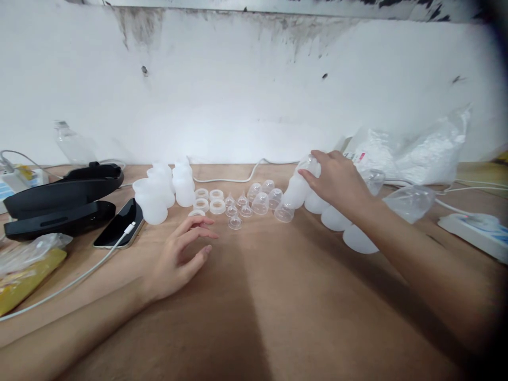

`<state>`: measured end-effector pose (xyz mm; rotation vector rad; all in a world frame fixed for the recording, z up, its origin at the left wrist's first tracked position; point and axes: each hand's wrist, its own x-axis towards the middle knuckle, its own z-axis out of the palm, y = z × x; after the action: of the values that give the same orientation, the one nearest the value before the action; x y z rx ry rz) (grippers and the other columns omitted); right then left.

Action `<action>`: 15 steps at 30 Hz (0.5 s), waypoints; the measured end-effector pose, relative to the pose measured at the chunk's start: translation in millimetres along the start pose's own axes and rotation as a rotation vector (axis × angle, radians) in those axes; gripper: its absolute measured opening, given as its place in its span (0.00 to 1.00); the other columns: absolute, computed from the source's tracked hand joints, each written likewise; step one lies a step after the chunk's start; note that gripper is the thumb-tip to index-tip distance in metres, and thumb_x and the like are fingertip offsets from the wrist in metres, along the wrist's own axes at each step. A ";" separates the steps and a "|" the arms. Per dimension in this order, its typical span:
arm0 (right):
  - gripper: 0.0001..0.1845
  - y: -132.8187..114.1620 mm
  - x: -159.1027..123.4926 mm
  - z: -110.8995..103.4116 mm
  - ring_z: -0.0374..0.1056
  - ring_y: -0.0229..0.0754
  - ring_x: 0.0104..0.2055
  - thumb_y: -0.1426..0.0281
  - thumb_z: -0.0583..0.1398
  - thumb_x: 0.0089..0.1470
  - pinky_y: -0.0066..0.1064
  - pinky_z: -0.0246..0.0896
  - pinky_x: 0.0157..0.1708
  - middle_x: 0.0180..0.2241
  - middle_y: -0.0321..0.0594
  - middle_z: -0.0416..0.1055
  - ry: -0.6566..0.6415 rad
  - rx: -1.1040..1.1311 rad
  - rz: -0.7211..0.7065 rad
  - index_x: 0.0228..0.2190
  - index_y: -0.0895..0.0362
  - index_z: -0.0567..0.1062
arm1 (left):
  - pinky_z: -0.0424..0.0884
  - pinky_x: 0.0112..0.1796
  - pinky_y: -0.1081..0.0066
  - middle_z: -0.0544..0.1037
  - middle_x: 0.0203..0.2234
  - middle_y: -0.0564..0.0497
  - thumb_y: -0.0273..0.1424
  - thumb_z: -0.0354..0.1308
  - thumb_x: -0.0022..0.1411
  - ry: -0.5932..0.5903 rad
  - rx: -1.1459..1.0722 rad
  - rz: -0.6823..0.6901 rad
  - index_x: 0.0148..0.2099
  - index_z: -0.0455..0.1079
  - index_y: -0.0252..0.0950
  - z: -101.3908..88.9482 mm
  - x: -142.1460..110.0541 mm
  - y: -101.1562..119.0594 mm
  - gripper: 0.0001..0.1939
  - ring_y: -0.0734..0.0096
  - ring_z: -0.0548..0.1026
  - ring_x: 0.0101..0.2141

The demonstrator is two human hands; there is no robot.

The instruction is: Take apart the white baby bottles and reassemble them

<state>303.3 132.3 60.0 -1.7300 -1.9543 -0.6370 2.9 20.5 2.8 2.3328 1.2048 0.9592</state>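
My right hand (337,177) is closed round the clear domed top of a white baby bottle (296,191), which leans a little; whether its base touches the table cannot be made out. More white bottles (335,218) stand partly behind my right forearm. Above the table, my left hand (182,256) hangs with fingers apart and nothing in them. Closest to its fingertips are white collar rings (217,206) and clear bottle teats (235,223). Several clear dome caps (261,203) stand between the teats and the held bottle. At left, open white bottle bodies (153,203) are grouped together.
A phone (121,225) with a white cable lies at left beside a black case-like object (63,196). A yellow packet (29,275) is at the left edge. Clear plastic bags (428,145) sit at the back right, and a power strip (474,230) is at the right edge.
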 end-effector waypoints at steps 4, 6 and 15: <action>0.30 -17.0 -9.3 -16.4 0.66 0.51 0.33 0.60 0.54 0.50 0.41 0.61 0.25 0.45 0.59 0.60 0.082 -0.020 0.027 0.52 0.62 0.60 | 0.60 0.51 0.61 0.64 0.49 0.48 0.31 0.47 0.61 -0.038 0.081 -0.015 0.42 0.65 0.39 -2.3 -0.3 0.9 0.09 0.64 0.63 0.51; 0.29 -31.2 -23.8 -24.4 0.66 0.51 0.34 0.60 0.53 0.52 0.43 0.63 0.27 0.48 0.58 0.58 0.115 0.076 -0.066 0.53 0.60 0.60 | 0.60 0.51 0.60 0.63 0.52 0.47 0.34 0.47 0.61 -0.145 0.170 0.021 0.46 0.65 0.39 -6.8 0.7 1.3 0.12 0.62 0.62 0.52; 0.34 -69.9 -106.6 -1.6 0.33 0.48 0.63 0.58 0.49 0.56 0.50 0.30 0.60 0.62 0.41 0.39 -0.719 0.684 -0.821 0.60 0.52 0.44 | 0.37 0.58 0.55 0.36 0.62 0.46 0.47 0.44 0.61 -0.698 0.315 0.264 0.64 0.27 0.38 -12.7 0.0 -9.0 0.39 0.59 0.39 0.61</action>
<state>245.7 40.2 -6.8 -0.7166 -2.9040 0.5014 -11.2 25.7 6.7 2.7589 0.8066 -0.0335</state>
